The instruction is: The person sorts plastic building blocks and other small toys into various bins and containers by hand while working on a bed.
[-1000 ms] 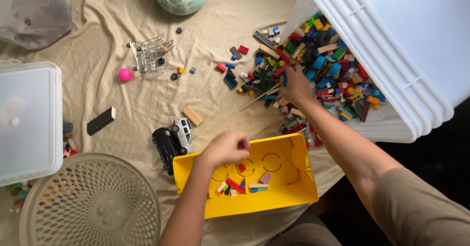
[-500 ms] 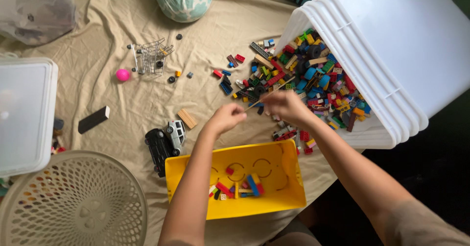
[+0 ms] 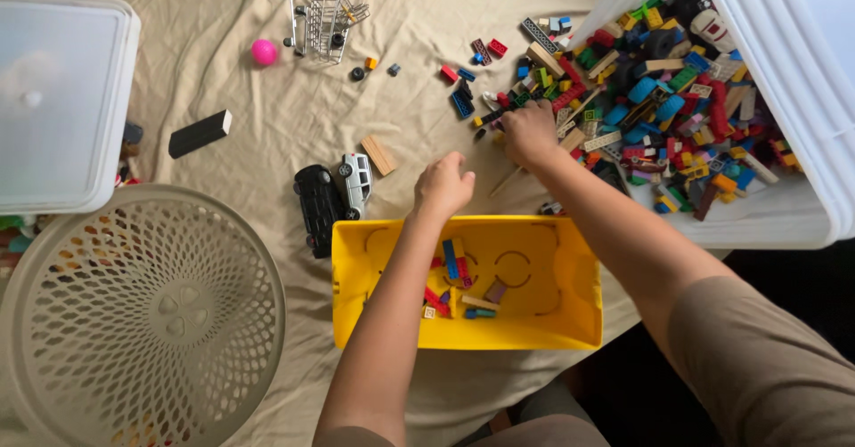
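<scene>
A: Where is the right hand [image 3: 527, 133]?

B: It rests knuckles-up at the near edge of the brick pile [image 3: 650, 100], fingers curled down into the loose pieces. Whether it grips one I cannot tell; the fingertips are hidden.

A: And the left hand [image 3: 443, 186]?

B: It is closed into a loose fist, just beyond the far rim of the yellow bin [image 3: 570, 322], above the beige cloth [image 3: 267, 189]. Nothing shows between its fingers, so I cannot tell if it carries anything.

A: What lies near them?

B: A thin wooden stick [image 3: 508, 181] lies on the cloth between the two hands, slanting toward the pile. The pile spills from a tipped white tub [image 3: 784, 224] at the right, spreading onto the cloth, with a few stray bricks [image 3: 463, 100] apart to the left.

A: What is in the yellow bin?

B: A small cluster of coloured bricks [image 3: 459, 287] on its floor, partly under the left forearm.

A: Farther out?

B: A black toy car [image 3: 316, 207] and a silver toy car [image 3: 354, 182] sit side by side, touching the bin's far left corner. A small wooden block [image 3: 378, 155] lies just beyond them, a black block [image 3: 200, 134] farther left. A toy shopping cart [image 3: 322, 20] lies near the top with a pink ball [image 3: 264, 52] beside it. A round perforated basket [image 3: 134, 313] fills the lower left, and a white lidded box [image 3: 62, 100] sits above it.
</scene>
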